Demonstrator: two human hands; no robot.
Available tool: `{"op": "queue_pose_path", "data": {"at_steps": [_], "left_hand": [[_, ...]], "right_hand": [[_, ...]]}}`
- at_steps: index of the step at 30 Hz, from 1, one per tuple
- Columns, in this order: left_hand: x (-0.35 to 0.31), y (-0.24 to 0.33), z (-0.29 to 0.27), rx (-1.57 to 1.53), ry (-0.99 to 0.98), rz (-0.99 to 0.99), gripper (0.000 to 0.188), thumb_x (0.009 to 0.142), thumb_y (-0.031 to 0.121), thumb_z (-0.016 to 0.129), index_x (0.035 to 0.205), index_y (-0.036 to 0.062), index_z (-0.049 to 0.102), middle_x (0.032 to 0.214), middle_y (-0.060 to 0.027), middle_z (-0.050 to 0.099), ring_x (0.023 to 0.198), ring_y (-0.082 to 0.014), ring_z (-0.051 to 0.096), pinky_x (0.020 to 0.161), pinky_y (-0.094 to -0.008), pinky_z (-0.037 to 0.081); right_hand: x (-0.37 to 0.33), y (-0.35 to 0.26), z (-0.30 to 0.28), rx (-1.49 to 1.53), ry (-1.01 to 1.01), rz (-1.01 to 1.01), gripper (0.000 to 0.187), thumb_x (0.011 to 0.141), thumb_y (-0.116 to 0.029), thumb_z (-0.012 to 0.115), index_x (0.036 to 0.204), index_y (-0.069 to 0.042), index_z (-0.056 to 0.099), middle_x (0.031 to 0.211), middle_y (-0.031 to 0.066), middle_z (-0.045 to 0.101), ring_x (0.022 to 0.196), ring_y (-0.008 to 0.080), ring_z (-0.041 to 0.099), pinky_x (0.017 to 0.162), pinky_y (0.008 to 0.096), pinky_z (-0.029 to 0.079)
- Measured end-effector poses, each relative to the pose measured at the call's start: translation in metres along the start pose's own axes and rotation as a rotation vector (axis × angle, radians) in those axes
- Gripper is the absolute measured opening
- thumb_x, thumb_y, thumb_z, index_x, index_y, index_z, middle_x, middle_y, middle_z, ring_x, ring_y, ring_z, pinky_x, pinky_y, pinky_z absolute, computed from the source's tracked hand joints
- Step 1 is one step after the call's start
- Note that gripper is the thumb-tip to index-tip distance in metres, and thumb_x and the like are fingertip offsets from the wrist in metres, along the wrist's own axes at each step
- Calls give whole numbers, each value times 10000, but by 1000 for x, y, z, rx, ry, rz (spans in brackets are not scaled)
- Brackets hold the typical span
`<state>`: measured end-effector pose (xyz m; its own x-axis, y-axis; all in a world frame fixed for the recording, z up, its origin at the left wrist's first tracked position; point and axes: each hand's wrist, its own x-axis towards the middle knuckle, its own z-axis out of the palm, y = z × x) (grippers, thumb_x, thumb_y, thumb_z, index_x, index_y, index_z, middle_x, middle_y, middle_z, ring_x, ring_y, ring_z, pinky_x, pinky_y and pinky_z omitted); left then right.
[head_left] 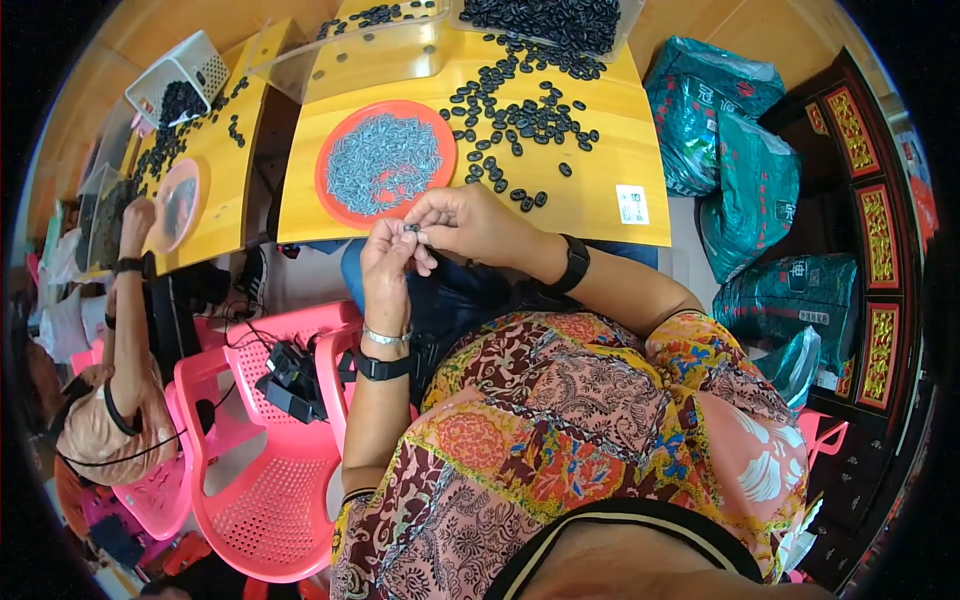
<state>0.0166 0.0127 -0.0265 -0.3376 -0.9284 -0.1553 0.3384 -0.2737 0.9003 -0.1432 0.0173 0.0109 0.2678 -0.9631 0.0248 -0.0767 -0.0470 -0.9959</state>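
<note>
My left hand [387, 258] and my right hand [462, 222] meet just off the table's near edge, fingertips pinched together. Between them is a small dark piece [412, 228], mostly covered, so its exact shape does not show. My left thumb and fingers grip it from below. From the right, my other thumb and forefinger close on the same spot; whether they hold a separate part I cannot make out. Right beyond my hands lies a round red plate [447, 135] heaped with small silvery screws [382, 160]. Black oval pieces with holes [520, 125] lie scattered to its right.
Clear plastic bins stand at the far side; one holds many black pieces [545, 22]. A white label [632, 205] is on the yellow table [600, 180]. Green bags [750, 190] stand right, a pink chair [265, 500] left. Another person [120, 420] works at the left table.
</note>
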Motion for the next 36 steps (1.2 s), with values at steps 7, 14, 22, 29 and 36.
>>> {"op": "queue_pose_path", "data": {"at_steps": [7, 14, 22, 29, 36], "left_hand": [[-1, 1, 3, 193, 37, 5, 92, 895, 125, 495, 845, 50, 513, 641, -1, 519, 529, -71, 487, 490, -188, 369], [-2, 3, 3, 206, 74, -37, 95, 864, 112, 483, 779, 70, 483, 610, 15, 485, 521, -65, 464, 486, -190, 363], [2, 0, -1, 207, 73, -68, 92, 840, 109, 477, 756, 72, 477, 601, 10, 490, 508, -73, 471, 469, -196, 369], [4, 0, -6, 139, 108, -76, 69, 824, 101, 477, 765, 68, 490, 589, -1, 510, 491, -82, 491, 451, -190, 377], [3, 5, -4, 38, 134, -13, 72, 876, 99, 461, 833, 50, 492, 621, -19, 530, 494, -98, 512, 450, -189, 381]], "right_hand": [[10, 15, -7, -83, -14, -17, 98, 833, -88, 591, 862, -2, 628, 687, 5, 616, 598, 51, 539, 536, 202, 424], [38, 9, -18, -577, -9, -129, 167, 804, -209, 603, 834, -49, 637, 689, 70, 631, 616, 161, 591, 582, 302, 459], [82, 31, -22, -1286, -50, -288, 127, 767, -197, 603, 806, -84, 647, 791, 116, 585, 822, 315, 606, 698, 408, 483], [82, 27, -23, -1016, 108, -354, 116, 761, -96, 534, 765, -45, 638, 733, 151, 621, 697, 294, 621, 644, 372, 503], [74, 16, -31, 125, 10, 207, 149, 861, -163, 610, 928, -34, 641, 801, 21, 654, 652, 64, 572, 584, 194, 457]]}}
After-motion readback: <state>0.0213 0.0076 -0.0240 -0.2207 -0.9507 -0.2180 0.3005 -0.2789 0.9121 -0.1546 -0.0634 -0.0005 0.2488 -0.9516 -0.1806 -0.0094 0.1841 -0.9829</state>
